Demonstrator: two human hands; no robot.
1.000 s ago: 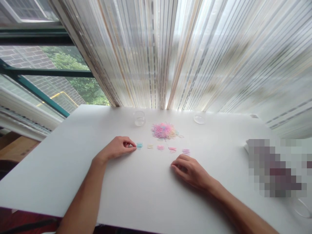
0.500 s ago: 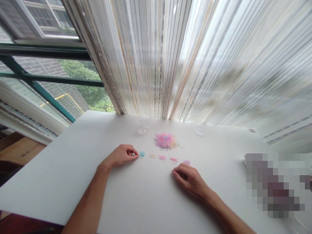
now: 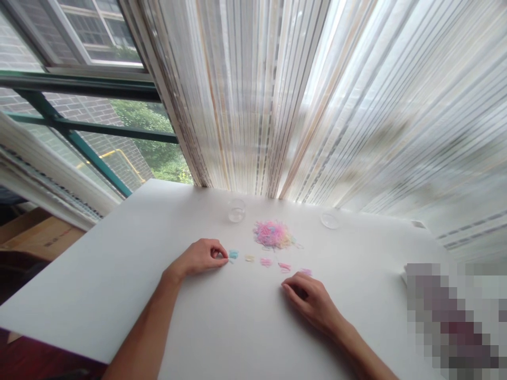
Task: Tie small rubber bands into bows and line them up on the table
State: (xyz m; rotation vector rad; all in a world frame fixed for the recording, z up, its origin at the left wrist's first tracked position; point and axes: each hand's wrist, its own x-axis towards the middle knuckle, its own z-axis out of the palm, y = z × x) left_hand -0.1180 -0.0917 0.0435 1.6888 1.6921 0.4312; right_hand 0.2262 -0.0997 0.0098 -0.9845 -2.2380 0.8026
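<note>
A pile of small pastel elastic bands (image 3: 272, 234) lies on the white table (image 3: 222, 322). Nearer me runs a row of little groups sorted by colour: blue bands (image 3: 233, 254), cream bands (image 3: 249, 258), pink bands (image 3: 265, 262), deeper pink bands (image 3: 284, 267) and lilac bands (image 3: 306, 272). My left hand (image 3: 202, 257) pinches thumb and forefinger together at the blue group's left edge; whatever is between the tips is too small to make out. Curled on the table just below the lilac group, my right hand (image 3: 309, 295) has its fingertips together, with nothing visible in them.
Behind the pile stand a clear round container (image 3: 236, 212) on the left and a clear shallow dish or lid (image 3: 329, 219) on the right. A blurred-out object (image 3: 447, 316) sits at the right edge. A striped curtain (image 3: 253, 105) hangs along the table's far edge.
The camera view has shifted, so the table sits lower and slightly further right. My left hand keeps its pinch by the blue bands; my right hand stays resting near the lilac ones.
</note>
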